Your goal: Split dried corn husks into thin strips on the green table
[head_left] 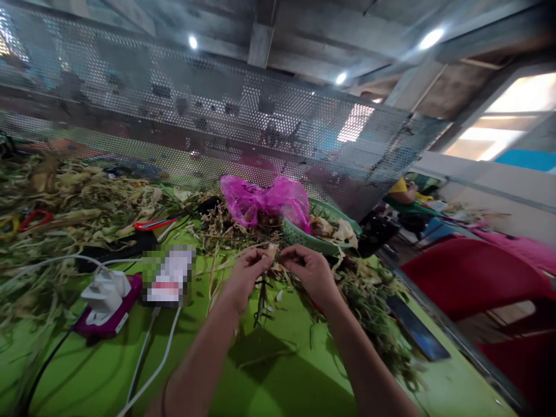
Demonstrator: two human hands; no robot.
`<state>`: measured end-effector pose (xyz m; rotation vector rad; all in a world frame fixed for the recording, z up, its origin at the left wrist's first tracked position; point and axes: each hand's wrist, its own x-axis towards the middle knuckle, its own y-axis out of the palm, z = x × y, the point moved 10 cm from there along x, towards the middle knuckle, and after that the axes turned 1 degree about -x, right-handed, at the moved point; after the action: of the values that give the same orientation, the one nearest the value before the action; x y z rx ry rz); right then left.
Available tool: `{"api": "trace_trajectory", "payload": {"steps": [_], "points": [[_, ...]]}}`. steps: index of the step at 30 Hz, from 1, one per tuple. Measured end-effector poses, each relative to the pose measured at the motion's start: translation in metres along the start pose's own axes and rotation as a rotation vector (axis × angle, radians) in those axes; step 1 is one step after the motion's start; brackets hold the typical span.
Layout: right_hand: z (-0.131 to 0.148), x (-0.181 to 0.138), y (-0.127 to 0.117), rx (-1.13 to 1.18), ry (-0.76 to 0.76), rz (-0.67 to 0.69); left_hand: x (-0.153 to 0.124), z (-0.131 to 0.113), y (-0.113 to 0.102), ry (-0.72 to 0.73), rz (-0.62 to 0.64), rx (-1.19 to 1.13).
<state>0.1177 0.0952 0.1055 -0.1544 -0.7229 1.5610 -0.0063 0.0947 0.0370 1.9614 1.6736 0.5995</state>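
My left hand (252, 272) is closed in a pinch on a small pale piece of dried plant (272, 250) above the green table (278, 376). Close beside it, my right hand (308, 269) has its thumb and fingers pressed together at the other side of that piece. What lies between the right fingertips is too small to make out. Thin dark stems (262, 304) show just below the hands. Beyond them a green basket (293, 236) holds pale dried plant pieces, and a pink plastic bag (286, 197) rests against its rim.
Dried stalks (69, 202) cover the left back; greener ones (373, 313) lie right. Also present: a purple power strip (124, 310), a phone (169, 278), a red-handled cutter (155, 223), scissors (35, 220), a dark flat device (419, 327), a perforated screen (174, 116) and red chair (473, 278).
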Motion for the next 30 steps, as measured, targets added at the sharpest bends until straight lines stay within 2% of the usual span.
{"api": "trace_trajectory", "payload": {"steps": [4,8,14,21,30], "points": [[-0.001,-0.001,0.008,0.029,-0.029,0.01,0.003,0.001,-0.006,0.031,-0.054,0.047],[-0.006,-0.004,0.006,-0.015,-0.038,-0.005,0.005,0.002,-0.019,0.042,-0.137,-0.028],[-0.024,-0.007,-0.014,0.043,0.01,-0.064,0.003,0.002,-0.037,0.045,-0.273,-0.102],[-0.036,-0.005,-0.046,0.106,0.023,-0.179,0.005,-0.011,-0.058,0.149,-0.382,-0.112],[-0.056,-0.003,-0.06,0.093,0.084,-0.22,0.004,-0.019,-0.061,0.197,-0.429,-0.204]]}}
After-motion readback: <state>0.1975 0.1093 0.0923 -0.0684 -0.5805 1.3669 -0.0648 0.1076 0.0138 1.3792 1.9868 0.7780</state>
